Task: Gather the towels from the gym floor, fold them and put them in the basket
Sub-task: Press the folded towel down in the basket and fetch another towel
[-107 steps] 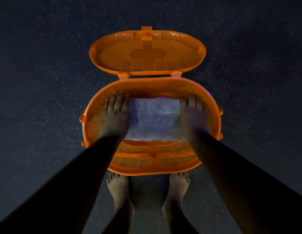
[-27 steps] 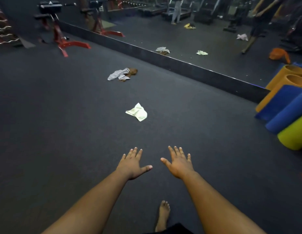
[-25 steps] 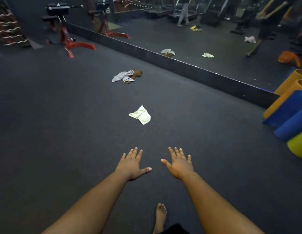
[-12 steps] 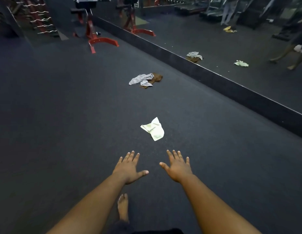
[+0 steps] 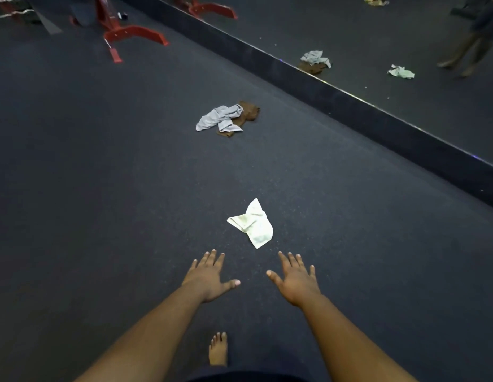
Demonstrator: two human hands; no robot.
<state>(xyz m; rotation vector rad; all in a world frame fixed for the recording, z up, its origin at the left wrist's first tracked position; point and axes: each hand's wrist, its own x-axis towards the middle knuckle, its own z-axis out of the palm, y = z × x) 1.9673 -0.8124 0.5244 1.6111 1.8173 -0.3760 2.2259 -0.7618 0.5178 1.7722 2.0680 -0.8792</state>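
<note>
A crumpled pale green towel (image 5: 253, 224) lies on the dark gym floor just ahead of my hands. Farther off, a grey towel (image 5: 219, 119) lies bunched over a brown towel (image 5: 249, 114). My left hand (image 5: 209, 277) and my right hand (image 5: 296, 279) are both stretched forward, palms down, fingers spread, holding nothing. They hover short of the pale green towel, one to each side of it. The basket is out of view.
A wall mirror with a dark base strip (image 5: 350, 106) runs diagonally along the right and reflects the towels and a person's legs. A red machine frame (image 5: 129, 34) stands at the far left. My bare foot (image 5: 218, 350) is on the floor below.
I left the basket, where both hands pressed a folded towel, and walked across the floor. Over the last second the pale green towel has come closer to my outstretched hands.
</note>
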